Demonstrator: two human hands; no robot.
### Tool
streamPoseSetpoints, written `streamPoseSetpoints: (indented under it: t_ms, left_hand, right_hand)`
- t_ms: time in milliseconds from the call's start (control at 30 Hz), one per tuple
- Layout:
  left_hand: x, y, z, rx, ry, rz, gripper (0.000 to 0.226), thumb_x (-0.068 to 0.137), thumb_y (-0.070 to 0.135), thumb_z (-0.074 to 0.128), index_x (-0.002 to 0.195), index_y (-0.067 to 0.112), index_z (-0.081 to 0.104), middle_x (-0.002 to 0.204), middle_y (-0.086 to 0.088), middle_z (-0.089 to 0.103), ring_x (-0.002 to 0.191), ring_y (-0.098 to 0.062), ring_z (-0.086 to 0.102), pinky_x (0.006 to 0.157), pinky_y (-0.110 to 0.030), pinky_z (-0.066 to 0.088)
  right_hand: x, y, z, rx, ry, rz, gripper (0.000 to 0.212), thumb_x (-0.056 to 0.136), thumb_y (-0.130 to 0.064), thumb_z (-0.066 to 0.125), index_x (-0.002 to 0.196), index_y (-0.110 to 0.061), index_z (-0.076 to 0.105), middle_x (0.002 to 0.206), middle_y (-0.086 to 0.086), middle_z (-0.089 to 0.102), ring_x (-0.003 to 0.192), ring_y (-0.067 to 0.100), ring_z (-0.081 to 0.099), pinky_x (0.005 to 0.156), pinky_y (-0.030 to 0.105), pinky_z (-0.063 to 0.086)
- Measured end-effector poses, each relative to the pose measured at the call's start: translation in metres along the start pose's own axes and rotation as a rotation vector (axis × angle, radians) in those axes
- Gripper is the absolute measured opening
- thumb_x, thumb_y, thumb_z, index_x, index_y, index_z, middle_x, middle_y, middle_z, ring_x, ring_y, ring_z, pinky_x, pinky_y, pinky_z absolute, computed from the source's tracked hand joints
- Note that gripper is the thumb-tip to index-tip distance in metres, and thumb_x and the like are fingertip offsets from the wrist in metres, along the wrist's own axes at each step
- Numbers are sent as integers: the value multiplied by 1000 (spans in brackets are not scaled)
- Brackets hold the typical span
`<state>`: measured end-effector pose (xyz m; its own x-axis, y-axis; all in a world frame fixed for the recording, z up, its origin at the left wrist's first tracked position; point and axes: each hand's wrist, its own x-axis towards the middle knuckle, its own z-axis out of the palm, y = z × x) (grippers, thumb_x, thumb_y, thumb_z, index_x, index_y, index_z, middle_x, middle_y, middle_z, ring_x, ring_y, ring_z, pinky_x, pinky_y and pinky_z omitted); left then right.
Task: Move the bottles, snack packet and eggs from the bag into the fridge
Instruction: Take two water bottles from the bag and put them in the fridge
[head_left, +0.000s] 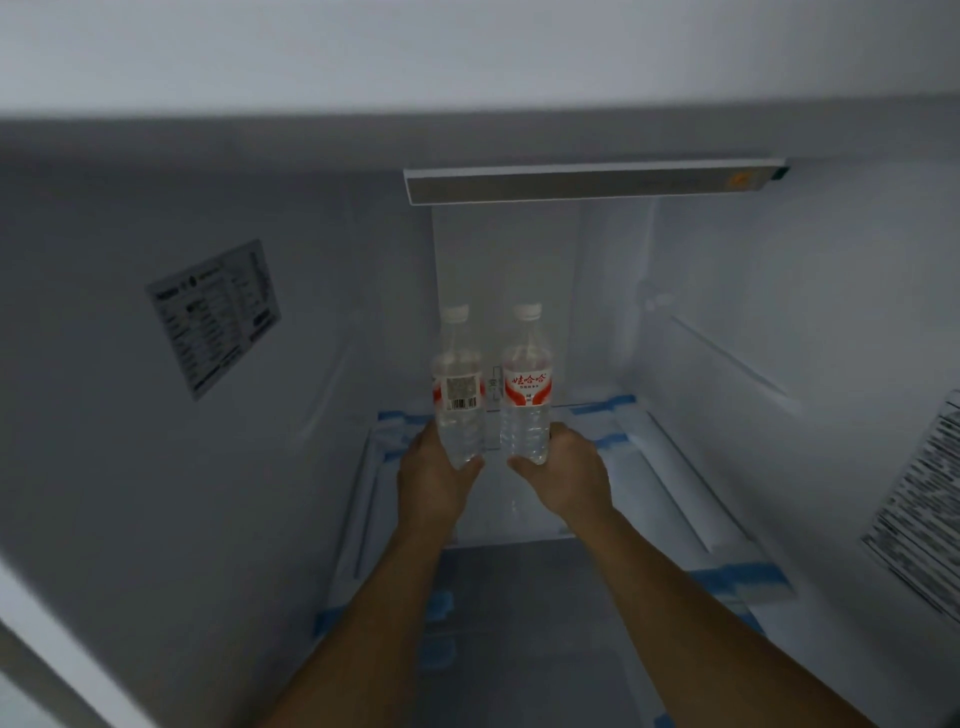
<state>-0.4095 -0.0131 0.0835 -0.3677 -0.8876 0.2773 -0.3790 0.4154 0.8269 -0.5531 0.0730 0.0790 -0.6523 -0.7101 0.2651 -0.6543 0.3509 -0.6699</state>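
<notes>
Left hand (434, 475), right hand (566, 478): both bare. Forearms (387, 613) behind the grip bare, unsleeved to frame edge; finger detail probably lost in dimness.

Single wide-angle view worn on the head, facing forward and slightly down into the fridge (727, 291), close enough that its side walls fill both edges
</notes>
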Motion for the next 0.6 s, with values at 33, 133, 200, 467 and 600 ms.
streamPoseSetpoints:
  t_ms: [33,133,200,467,600]
  left_hand:
    - [1,0,-1,6,-21,-12,59,81,24,81,133,13,55,126,-5,66,112,-23,64,85,-28,50]
    - [-9,5,-9,30,-42,-32,93,77,35,84,150,14,30,138,0,57,119,-19,58,96,-35,51]
    - [-27,7,-18,46,-39,41,89,79,37,82,149,18,31,130,6,55,111,-11,54,91,-29,48]
    - [-114,-6,-47,395,-79,485,61,83,47,51,131,10,61,120,-10,67,105,-29,64,87,-41,56]
    - [-162,-6,-48,489,-163,600,61,83,47,51,132,12,61,127,-10,65,118,-32,60,95,-49,51]
  right_hand:
    - [-1,1,-1,-14,2,2,52,79,-50,79,113,-14,64,106,6,71,95,24,69,81,36,57]
    - [-12,1,-13,-97,29,-22,53,84,-45,75,122,-11,61,112,8,67,102,28,65,84,38,56]
    - [-25,-1,-23,-165,51,-60,53,87,-38,73,130,-11,58,120,10,65,110,29,63,87,37,55]
    - [-118,3,-43,-385,140,-297,53,82,-42,61,125,-12,66,120,9,68,111,29,64,93,41,55]
    - [-177,4,-50,-442,129,-278,54,82,-43,54,126,-14,65,123,9,65,117,29,60,97,44,52]
